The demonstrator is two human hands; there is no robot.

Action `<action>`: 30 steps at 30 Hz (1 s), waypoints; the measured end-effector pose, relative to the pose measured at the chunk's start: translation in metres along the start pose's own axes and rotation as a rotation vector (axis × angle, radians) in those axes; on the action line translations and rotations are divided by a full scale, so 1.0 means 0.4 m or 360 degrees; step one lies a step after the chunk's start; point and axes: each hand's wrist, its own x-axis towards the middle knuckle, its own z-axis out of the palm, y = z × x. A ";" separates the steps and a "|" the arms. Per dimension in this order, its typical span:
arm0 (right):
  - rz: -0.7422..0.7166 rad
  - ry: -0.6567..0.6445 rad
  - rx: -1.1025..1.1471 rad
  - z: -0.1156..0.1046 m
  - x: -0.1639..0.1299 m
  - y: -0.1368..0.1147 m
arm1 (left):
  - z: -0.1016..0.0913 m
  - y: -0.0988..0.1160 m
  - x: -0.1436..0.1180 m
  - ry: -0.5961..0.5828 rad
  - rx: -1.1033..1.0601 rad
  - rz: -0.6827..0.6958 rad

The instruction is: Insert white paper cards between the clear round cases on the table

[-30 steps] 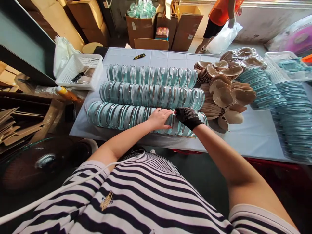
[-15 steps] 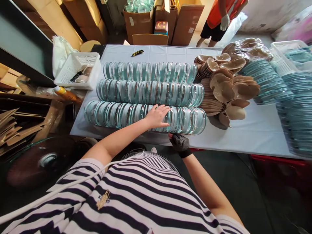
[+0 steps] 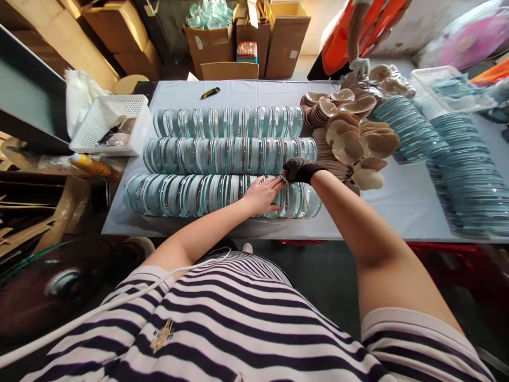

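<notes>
Three long rows of pale blue-green round pieces in shiny clear wrap lie across the table: a front row (image 3: pixel 191 195), a middle row (image 3: pixel 207 155) and a back row (image 3: pixel 222 121). My bare left hand (image 3: pixel 262 196) rests on the front row, right of its middle, fingers spread. Close beside its fingertips, my right hand (image 3: pixel 301 170) in a dark fingerless glove reaches over the front row to the gap before the middle row. Its fingers curl downward; what they pinch, if anything, is hidden. Brown moulded cups (image 3: pixel 345 144) stand stacked at the rows' right end.
A yellow-black box cutter (image 3: pixel 210 93) lies at the back. White baskets stand left (image 3: pixel 131 127) and far right (image 3: pixel 427 95). More blue-green stacks (image 3: pixel 469 175) fill the table's right. A co-worker's gloved hand (image 3: pixel 360 66) touches wrapped brown cups. Cardboard boxes (image 3: pixel 210 48) stand behind.
My right hand has risen from below the front row's near edge to its far side, beside my left hand. The co-worker has leaned in to the wrapped cups. The view has shifted slightly.
</notes>
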 end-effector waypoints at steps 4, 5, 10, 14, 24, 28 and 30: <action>-0.0022 0.0398 0.0152 0.098 -0.138 -0.004 | 0.000 0.000 0.000 0.0017 -0.0045 -0.0027; -0.0055 0.0457 0.0213 0.144 -0.175 -0.013 | 0.000 0.001 0.000 0.0021 -0.0054 -0.0030; 0.0054 0.0604 0.0390 0.442 -0.263 -0.110 | -0.002 0.004 -0.006 -0.0003 -0.0056 -0.0032; 0.0217 0.0720 0.0452 0.556 -0.260 -0.150 | -0.011 0.003 -0.009 -0.0026 -0.0054 -0.0049; 0.0421 0.0281 0.0179 0.085 -0.127 0.115 | 0.000 0.075 0.089 -0.0037 0.0031 0.0170; 0.0209 0.0027 0.0109 0.011 -0.043 0.105 | 0.012 0.076 0.090 -0.0016 0.0056 0.0185; 0.0172 0.0082 0.0075 0.022 -0.070 0.101 | 0.012 0.074 0.085 -0.0017 0.0057 0.0170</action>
